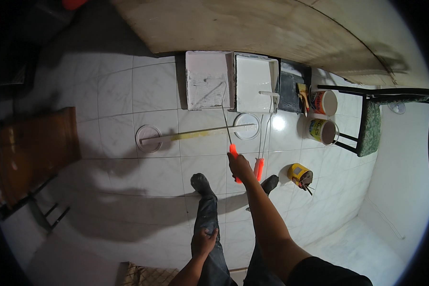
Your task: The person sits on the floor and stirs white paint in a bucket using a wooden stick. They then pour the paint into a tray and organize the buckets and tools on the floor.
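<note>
My right hand [240,168] is closed around the orange handle of a paint roller [227,125]. Its thin metal rod reaches up into a paint tray [187,78] of pale pinkish paint, where the roller head is hard to tell from the smeared paint. My left hand [205,242] rests on my left leg with nothing visible in it, fingers apart. Right of my right hand is a second orange-handled paint roller [259,168]. Its head lies in the adjoining tray [276,71] of white paint.
A black tray [291,86] holds a paintbrush [303,97]. Two paint buckets [324,131] stand beside a green-seated chair [370,128]. A yellow can [299,174] sits nearer. A long strip [200,134] spans two round lids [147,145]. A large board [252,28] stands beyond the trays.
</note>
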A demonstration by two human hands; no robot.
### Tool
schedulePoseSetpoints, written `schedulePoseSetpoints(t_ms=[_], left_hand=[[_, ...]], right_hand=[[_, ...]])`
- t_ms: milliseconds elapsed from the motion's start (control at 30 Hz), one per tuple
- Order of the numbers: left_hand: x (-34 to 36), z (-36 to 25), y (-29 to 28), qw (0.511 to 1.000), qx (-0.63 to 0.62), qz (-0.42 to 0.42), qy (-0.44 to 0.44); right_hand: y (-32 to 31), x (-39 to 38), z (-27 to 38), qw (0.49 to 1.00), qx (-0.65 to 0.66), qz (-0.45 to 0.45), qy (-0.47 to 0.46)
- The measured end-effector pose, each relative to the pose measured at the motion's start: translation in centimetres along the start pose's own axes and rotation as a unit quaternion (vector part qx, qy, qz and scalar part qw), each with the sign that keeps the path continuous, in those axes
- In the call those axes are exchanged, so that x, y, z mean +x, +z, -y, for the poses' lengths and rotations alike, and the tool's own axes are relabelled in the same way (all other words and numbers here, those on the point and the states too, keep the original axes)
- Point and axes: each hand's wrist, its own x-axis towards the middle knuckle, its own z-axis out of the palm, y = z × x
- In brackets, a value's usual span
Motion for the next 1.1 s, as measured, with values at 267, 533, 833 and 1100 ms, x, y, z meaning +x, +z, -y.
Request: schedulePoseSetpoints(t_ms=[267, 533, 833, 1100], left_hand=[[-0.8, -2.0, 0.4, 0.999, 0.041, 0.000, -0.002], [-0.7, -1.8, 1.4, 0.999, 0.047, 0.008, -0.003], [-0.8, -3.1, 2.5, 1.000, 0.029, -0.002, -0.008], [-1.2, -4.6, 4.5, 1.000, 0.004, -0.012, 0.014]], right_hand=[[3.9, -1.9, -4.3, 0.989, 0.062, -0.132, 0.009], [13.0, 2.8, -15.7, 0.992, 0.064, -0.100, 0.033], [17.8, 13.3, -22.3, 0.998, 0.012, -0.010, 0.054], [14.6, 13.2, -23.2, 0.993, 0.097, 0.017, 0.069]])
